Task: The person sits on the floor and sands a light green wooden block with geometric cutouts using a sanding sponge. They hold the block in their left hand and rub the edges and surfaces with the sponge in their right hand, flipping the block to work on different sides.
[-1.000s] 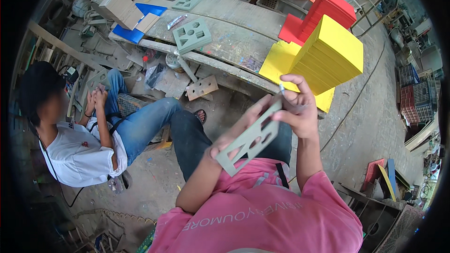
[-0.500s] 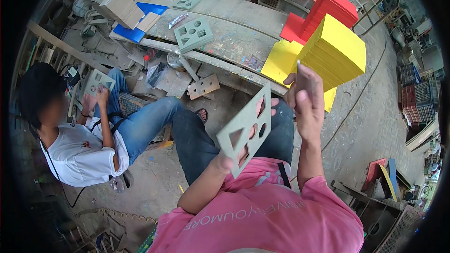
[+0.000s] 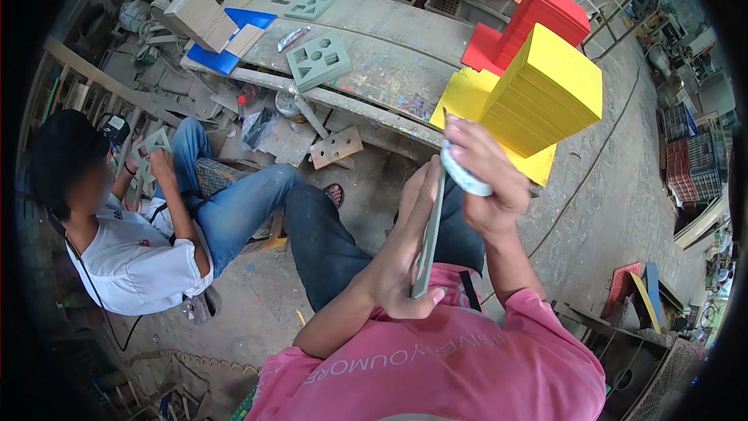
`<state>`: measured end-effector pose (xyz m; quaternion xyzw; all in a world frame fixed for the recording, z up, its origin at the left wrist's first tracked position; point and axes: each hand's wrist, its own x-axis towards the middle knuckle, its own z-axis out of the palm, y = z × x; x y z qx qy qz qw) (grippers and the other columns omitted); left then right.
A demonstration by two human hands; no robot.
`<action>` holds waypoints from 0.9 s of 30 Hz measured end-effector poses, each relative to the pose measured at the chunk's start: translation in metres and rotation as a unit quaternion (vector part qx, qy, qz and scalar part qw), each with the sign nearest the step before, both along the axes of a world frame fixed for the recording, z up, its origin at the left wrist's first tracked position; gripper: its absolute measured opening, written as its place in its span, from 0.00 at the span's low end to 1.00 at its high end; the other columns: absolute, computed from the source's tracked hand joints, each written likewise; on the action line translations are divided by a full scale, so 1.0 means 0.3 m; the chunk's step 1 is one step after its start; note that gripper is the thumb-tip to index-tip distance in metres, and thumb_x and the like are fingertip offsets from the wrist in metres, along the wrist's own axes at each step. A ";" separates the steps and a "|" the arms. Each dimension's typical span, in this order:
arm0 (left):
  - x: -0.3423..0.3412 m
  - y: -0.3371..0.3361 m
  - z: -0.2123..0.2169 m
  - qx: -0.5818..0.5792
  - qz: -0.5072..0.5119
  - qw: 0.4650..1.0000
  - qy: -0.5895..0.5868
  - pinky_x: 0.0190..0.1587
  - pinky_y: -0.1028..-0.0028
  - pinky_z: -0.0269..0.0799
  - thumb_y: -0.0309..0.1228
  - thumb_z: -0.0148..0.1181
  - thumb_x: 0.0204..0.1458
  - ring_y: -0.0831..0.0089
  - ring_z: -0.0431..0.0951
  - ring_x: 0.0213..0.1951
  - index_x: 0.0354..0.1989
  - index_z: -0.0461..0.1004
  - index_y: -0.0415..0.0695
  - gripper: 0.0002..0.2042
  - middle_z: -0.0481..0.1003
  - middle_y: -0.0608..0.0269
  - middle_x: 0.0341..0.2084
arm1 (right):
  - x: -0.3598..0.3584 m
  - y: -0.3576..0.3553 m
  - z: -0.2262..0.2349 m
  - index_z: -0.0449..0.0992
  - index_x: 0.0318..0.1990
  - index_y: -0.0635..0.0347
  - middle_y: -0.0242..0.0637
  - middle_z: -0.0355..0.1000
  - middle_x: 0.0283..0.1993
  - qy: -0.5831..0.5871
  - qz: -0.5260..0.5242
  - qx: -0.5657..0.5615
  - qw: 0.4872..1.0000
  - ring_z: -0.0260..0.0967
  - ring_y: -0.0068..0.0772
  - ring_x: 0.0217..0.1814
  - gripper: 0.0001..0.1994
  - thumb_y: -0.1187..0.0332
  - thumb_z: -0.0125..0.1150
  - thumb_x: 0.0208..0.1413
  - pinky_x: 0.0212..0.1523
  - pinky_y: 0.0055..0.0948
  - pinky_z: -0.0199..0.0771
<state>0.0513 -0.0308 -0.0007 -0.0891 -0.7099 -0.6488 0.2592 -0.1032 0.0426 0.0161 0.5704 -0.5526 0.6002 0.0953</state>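
Note:
My left hand (image 3: 399, 269) grips a grey-green board (image 3: 428, 242) over my lap, its palm along one face and its thumb at the bottom end. The board stands nearly edge-on, so its cut-out shapes are hidden. My right hand (image 3: 495, 183) is closed around a bent whitish strip (image 3: 463, 171) with bluish marks, close to the board's upper end. The strip is slightly blurred, and I cannot tell its material. On the bench ahead lie more grey-green boards (image 3: 318, 64) with shaped holes, stacked.
The long workbench (image 3: 389, 70) crosses ahead, bearing a yellow stack (image 3: 541, 86), a red stack (image 3: 541, 19) and blue sheets (image 3: 214, 60). At left a seated co-worker (image 3: 128, 242) holds a similar board. Below the bench lies a wooden block with holes (image 3: 336, 146). Crates (image 3: 693, 164) stand far right.
My left hand has turned the board from showing its holes to nearly edge-on. My right hand has come down and left beside it, bringing the whitish strip into view. The co-worker's board has tilted.

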 end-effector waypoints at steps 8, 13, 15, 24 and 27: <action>0.051 -0.005 -0.049 0.141 -0.014 0.979 -0.150 0.70 0.55 0.34 0.49 0.56 0.37 0.46 0.37 0.71 0.70 0.40 0.30 0.53 0.39 0.34 0.69 | 0.056 -0.040 -0.028 0.78 0.47 0.70 0.50 0.75 0.53 -0.005 0.080 0.028 0.996 0.69 0.54 0.61 0.22 0.87 0.45 0.43 0.62 0.46 0.64; 0.063 -0.013 -0.029 0.181 -0.012 0.972 -0.146 0.69 0.55 0.36 0.49 0.58 0.37 0.48 0.43 0.70 0.69 0.45 0.30 0.51 0.43 0.37 0.68 | 0.087 -0.005 0.030 0.78 0.46 0.70 0.50 0.76 0.51 0.062 0.131 0.052 0.988 0.70 0.52 0.61 0.21 0.84 0.44 0.45 0.63 0.47 0.63; 0.041 -0.023 -0.022 0.134 -0.006 0.986 -0.096 0.69 0.55 0.36 0.49 0.58 0.37 0.49 0.44 0.69 0.70 0.43 0.31 0.52 0.43 0.38 0.68 | -0.021 -0.047 -0.037 0.78 0.46 0.70 0.50 0.75 0.52 0.059 0.042 0.085 0.994 0.69 0.48 0.62 0.21 0.84 0.43 0.47 0.63 0.47 0.62; 0.066 0.019 -0.037 0.210 -0.002 0.968 -0.134 0.67 0.60 0.43 0.48 0.58 0.38 0.51 0.50 0.67 0.70 0.43 0.31 0.52 0.47 0.43 0.67 | -0.007 -0.041 -0.042 0.79 0.48 0.67 0.47 0.75 0.53 0.069 0.018 0.100 0.992 0.69 0.46 0.63 0.20 0.79 0.43 0.51 0.66 0.51 0.57; 0.034 0.001 -0.041 0.203 0.012 0.972 -0.114 0.67 0.61 0.45 0.50 0.58 0.38 0.53 0.51 0.67 0.69 0.43 0.30 0.52 0.48 0.43 0.67 | 0.071 -0.005 0.002 0.78 0.49 0.67 0.46 0.75 0.54 0.073 0.120 0.065 0.988 0.69 0.46 0.63 0.21 0.82 0.45 0.47 0.66 0.51 0.57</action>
